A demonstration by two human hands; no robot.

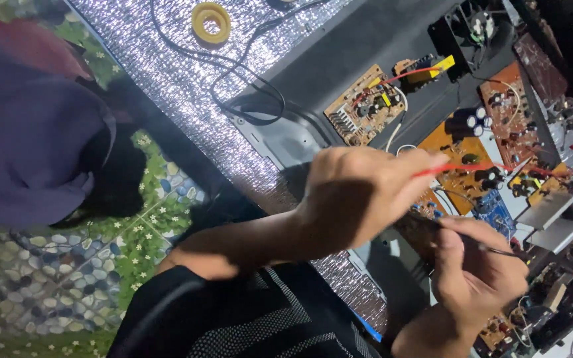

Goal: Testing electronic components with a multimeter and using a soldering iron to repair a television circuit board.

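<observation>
A: What do you have in the hands?

B: My left hand (359,199) is pinched around a thin red probe (479,169). It runs as a slim red rod from my fingertips out over the orange circuit board (455,149). My right hand (475,272) is closed around a black probe (499,250), a dark, narrow rod with a thin lead trailing toward the right.

A: Where do the probes sit?

B: Both hang over the opened chassis (339,59), a dark grey tray crowded with boards. The red one crosses the orange board near the black capacitors (469,122). The black one lies lower, near the blue board (499,209).

A: What else is around?

B: A tan board (365,106) sits higher up the chassis, and a yellow tape roll (211,22) lies on the silver foil mat (167,73), with a black cable (247,86) looping beside it.

A: Anything you can't read?

B: The red probe's tip is lost among the wires, so I can't tell whether it touches the board. My left hand covers the area below it. The right side is dim and cluttered, and the black probe's tip fades into shadow. A person in a purple garment (28,126) is cut off at the left edge.
</observation>
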